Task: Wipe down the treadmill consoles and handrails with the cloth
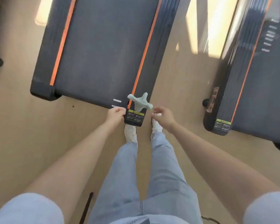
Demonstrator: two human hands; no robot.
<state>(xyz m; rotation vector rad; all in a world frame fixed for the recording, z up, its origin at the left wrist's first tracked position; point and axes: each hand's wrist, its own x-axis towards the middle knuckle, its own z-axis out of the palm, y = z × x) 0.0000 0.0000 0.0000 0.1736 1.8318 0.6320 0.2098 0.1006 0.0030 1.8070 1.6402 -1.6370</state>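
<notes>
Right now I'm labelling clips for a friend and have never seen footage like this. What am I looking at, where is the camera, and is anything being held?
No robot here, only a person. The single picture comes from a camera worn on their head, looking down at their own arms, jeans and white shoes. The left hand and right hand reach out above the back corner of a treadmill on a wooden floor; a second treadmill stands to the right. Between the hands is a twisted pale green cloth. Its end is close to the right hand's fingers, but I cannot tell whether either hand grips it.
</notes>
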